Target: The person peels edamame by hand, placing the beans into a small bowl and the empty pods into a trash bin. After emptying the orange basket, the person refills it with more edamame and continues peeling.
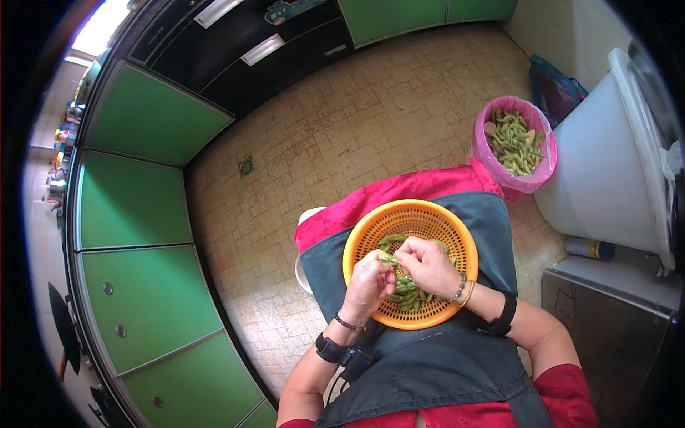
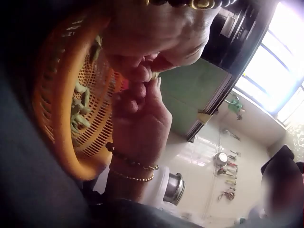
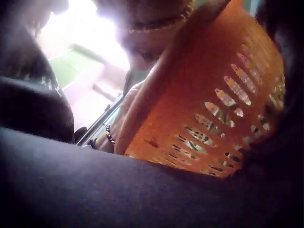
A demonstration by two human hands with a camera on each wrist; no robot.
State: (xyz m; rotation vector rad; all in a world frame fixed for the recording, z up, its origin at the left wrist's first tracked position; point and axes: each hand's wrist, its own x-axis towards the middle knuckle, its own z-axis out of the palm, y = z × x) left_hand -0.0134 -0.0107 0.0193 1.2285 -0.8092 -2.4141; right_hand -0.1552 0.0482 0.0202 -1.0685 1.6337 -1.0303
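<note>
Over an orange plastic colander (image 1: 408, 204), the two hands meet close together. Between the fingertips of the left hand (image 1: 367, 285) is a green bean pod (image 1: 387, 260), which looks like edamame. The right hand (image 1: 432, 267) pinches at the same pod from the other side, its fingers curled in. Seen from the left wrist, the thumbs and fingertips of both hands come together around a small pale green bit. More green pods (image 1: 408, 296) lie in the bottom of the colander, partly hidden under the hands. The colander's slotted wall (image 3: 190, 109) fills much of the right wrist view.
The colander sits on the person's lap, on a dark apron (image 1: 492, 214) over red cloth. A bin with a pink bag (image 1: 529, 184) holds many pods at the right, beside a large white container (image 1: 599, 157). Green cabinets (image 1: 135, 200) line the left; tiled floor (image 1: 307, 143) lies ahead.
</note>
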